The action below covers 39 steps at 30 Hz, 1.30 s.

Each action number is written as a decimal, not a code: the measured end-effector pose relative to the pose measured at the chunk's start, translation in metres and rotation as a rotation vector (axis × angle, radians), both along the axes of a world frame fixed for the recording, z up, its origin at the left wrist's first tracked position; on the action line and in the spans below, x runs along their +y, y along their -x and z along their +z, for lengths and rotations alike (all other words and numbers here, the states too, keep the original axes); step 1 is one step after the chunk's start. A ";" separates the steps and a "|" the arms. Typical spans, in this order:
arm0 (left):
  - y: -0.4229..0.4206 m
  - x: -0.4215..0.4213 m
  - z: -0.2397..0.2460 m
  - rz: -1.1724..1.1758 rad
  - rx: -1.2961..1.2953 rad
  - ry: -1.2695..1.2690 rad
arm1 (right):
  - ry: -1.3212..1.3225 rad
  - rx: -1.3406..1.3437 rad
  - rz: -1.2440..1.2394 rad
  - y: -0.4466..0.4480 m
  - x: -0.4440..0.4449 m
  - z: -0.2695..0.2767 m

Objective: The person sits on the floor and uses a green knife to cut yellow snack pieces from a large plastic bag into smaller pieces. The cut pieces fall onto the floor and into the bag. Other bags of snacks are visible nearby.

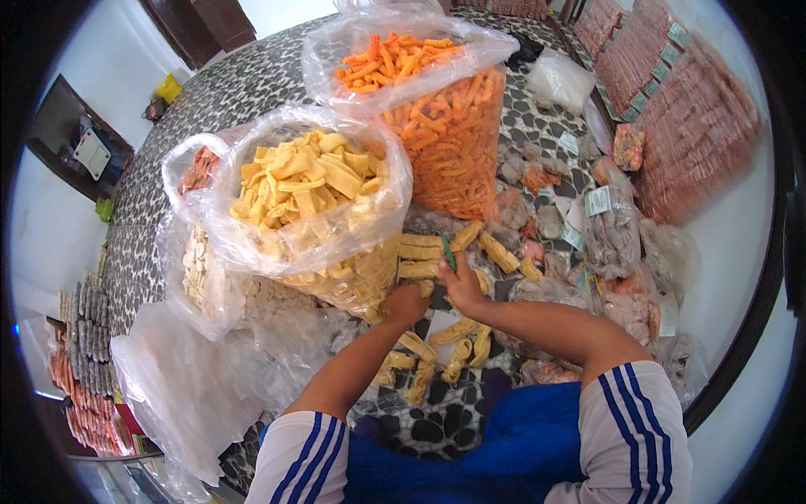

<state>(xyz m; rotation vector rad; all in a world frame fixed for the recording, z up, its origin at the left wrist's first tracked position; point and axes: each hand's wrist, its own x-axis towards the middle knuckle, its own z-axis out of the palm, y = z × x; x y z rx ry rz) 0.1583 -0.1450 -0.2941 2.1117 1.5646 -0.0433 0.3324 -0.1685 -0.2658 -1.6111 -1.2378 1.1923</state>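
Note:
My right hand (463,283) holds a green tool or strip (448,254), whose exact kind I cannot tell, against a row of small plastic packs of yellow snacks (420,255). Close by on the left, my left hand (406,304) is curled at a yellow pack; its fingers are partly hidden. More narrow packs of yellow snacks (458,359) lie loose on the patterned floor in front of me. Just beyond my left hand stands a large open clear bag of flat yellow snack pieces (315,176). Behind it is a tall open bag of orange snack sticks (447,145).
Bags of pale round pieces (196,264) and reddish pieces (200,169) stand at the left, above crumpled plastic sheeting (182,384). Bundled packs (611,233) lie at the right, with stacked packs (692,126) against the wall. More stacks (91,334) stand far left.

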 end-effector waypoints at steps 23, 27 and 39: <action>0.098 0.073 0.387 0.265 -1.947 0.023 | -0.655 0.054 0.229 0.110 0.075 0.416; 0.129 0.085 0.374 0.402 -1.971 -0.012 | -1.088 -0.277 0.176 0.145 0.058 0.392; 0.158 0.079 0.368 0.472 -1.875 -0.250 | -1.155 -0.290 0.279 0.197 0.059 0.375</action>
